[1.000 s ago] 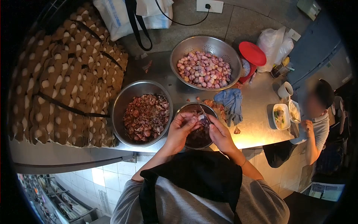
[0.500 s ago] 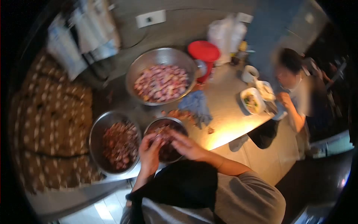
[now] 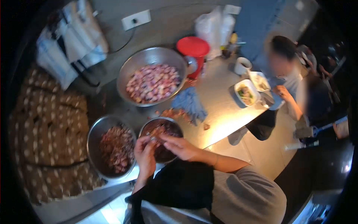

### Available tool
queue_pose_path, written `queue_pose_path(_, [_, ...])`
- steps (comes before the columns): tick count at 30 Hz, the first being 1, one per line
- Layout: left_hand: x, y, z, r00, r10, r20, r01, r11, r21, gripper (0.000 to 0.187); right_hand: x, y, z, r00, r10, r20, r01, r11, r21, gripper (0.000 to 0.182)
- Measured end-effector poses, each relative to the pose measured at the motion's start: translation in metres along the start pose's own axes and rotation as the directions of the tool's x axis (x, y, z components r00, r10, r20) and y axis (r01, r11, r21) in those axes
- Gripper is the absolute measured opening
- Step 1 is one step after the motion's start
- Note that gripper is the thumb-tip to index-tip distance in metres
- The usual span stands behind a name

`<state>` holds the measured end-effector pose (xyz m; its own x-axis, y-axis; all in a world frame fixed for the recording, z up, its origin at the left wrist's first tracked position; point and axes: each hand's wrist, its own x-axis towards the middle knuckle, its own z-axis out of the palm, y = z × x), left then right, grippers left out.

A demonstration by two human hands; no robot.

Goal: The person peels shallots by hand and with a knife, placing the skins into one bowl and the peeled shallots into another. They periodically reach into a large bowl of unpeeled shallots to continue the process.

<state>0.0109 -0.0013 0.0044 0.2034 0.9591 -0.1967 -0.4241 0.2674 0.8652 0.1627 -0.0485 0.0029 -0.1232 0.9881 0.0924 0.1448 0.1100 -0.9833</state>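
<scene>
My left hand (image 3: 145,155) and my right hand (image 3: 181,147) meet over a small metal bowl (image 3: 179,127) with dark reddish pieces in it. The left fingers are pinched around something small that I cannot make out. My right fingers lean close against it, and what they hold is hidden. Left of the hands stands a metal bowl (image 3: 91,143) holding small purplish pieces (image 3: 118,149). A larger metal bowl (image 3: 125,63) behind them holds many pink and white peeled pieces (image 3: 153,83), which look like shallots.
Blue gloves (image 3: 189,104) and loose skins lie beside the bowls. A red container (image 3: 192,46), plastic bags (image 3: 210,30), a white mug (image 3: 242,65) and a food tray (image 3: 246,93) stand farther right. A seated person (image 3: 294,82) is at the right. A patterned brown stack (image 3: 52,130) fills the left.
The view has shifted slightly, moving the bowls and table items a little. My right fingers are lower and closer to my left fingertips. The co-worker's hand stays near the tray.
</scene>
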Motion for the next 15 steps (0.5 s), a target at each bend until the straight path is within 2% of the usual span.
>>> queue_pose_path(1, [0.0004, 0.0008, 0.0008, 1.000, -0.008, 0.010, 0.008, 0.999, -0.049, 0.019, 0.0006, 0.0020, -0.0015, 0.998, 0.059, 0.019, -0.059, 0.998, -0.005, 0.040])
queue_pose_path(3, [0.0002, 0.0027, 0.0020, 0.999, -0.013, 0.047, 0.016, 0.998, -0.061, 0.022, 0.0034, 0.0041, -0.0006, 0.997, 0.070, -0.017, -0.068, 0.996, 0.059, 0.038])
queue_pose_path(4, [0.0015, 0.0004, -0.0012, 0.998, -0.019, 0.064, 0.023, 0.997, -0.070, 0.022, 0.0042, -0.0037, -0.0026, 0.988, 0.154, 0.016, -0.155, 0.978, 0.137, 0.037])
queue_pose_path(6, [0.0029, 0.0010, -0.0044, 0.992, -0.031, 0.126, 0.050, 0.987, -0.152, 0.020, 0.0045, 0.0025, -0.0011, 0.989, 0.147, 0.001, -0.144, 0.969, 0.200, 0.036])
queue_pose_path(12, [0.0044, 0.0037, -0.0055, 0.974, -0.130, 0.183, 0.175, 0.952, -0.253, 0.017, 0.0083, 0.0022, -0.0012, 0.984, 0.179, -0.022, -0.169, 0.959, 0.228, 0.037])
queue_pose_path(15, [0.0054, 0.0055, -0.0032, 0.981, -0.139, 0.137, 0.171, 0.949, -0.266, 0.014, 0.0060, 0.0007, -0.0027, 0.984, 0.178, 0.000, -0.172, 0.947, 0.273, 0.040])
